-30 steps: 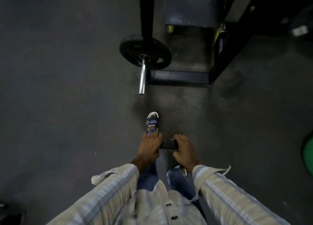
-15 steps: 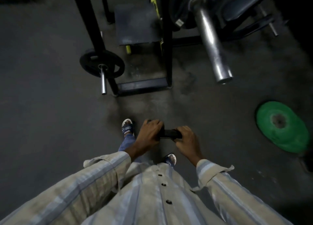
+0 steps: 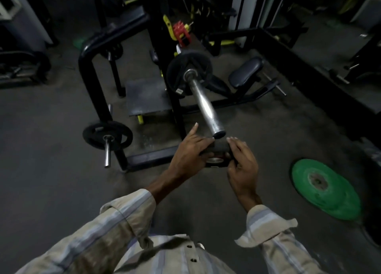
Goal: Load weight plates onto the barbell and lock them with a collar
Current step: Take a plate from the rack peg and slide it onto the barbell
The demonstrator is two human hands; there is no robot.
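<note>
- A small black weight plate (image 3: 216, 153) with a metal-ringed centre hole is held flat between both hands; left hand (image 3: 190, 153) curls over its left edge with forefinger lifted, right hand (image 3: 243, 162) clasps its right edge.
- Just beyond the grip ends the smooth steel barbell sleeve (image 3: 204, 103), long axis running away and up-left.
- At its far end sits a black round plate (image 3: 188, 73).
- A green disc (image 3: 327, 188) lies on the floor right of the grip.
</note>
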